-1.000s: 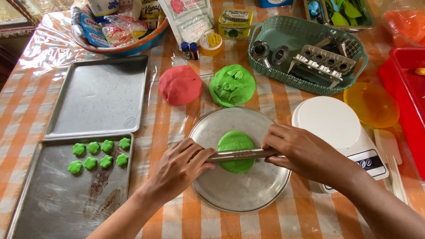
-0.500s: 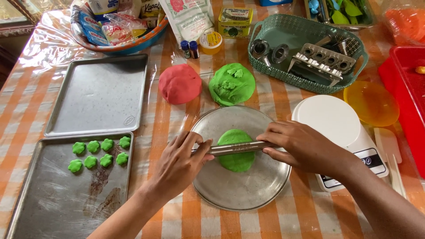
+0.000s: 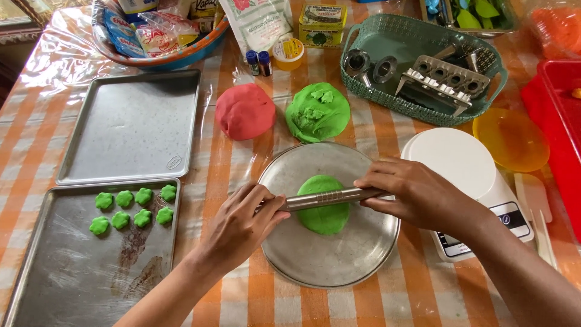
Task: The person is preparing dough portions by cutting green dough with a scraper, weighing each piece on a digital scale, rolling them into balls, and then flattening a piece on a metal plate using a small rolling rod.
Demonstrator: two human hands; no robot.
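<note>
A flattened piece of green dough [image 3: 324,217] lies on a round metal plate [image 3: 315,260]. Across it rests a thin metal rolling pin [image 3: 327,197]. My left hand [image 3: 242,224] grips the pin's left end and my right hand [image 3: 411,191] presses on its right end. Behind the plate sit a red dough ball [image 3: 245,111] and a green dough ball [image 3: 318,112] on the checked tablecloth.
Left of the plate a baking tray [image 3: 78,266] holds several small green flower-shaped pieces [image 3: 133,208]; another tray [image 3: 130,127] lies behind it. A white kitchen scale [image 3: 466,175], a yellow dish [image 3: 510,139], a green basket of metal moulds [image 3: 423,66] and a red bin [image 3: 560,115] stand to the right.
The rolling pin moved away from me over the green dough, then back toward its middle. Both hands stayed on its ends.
</note>
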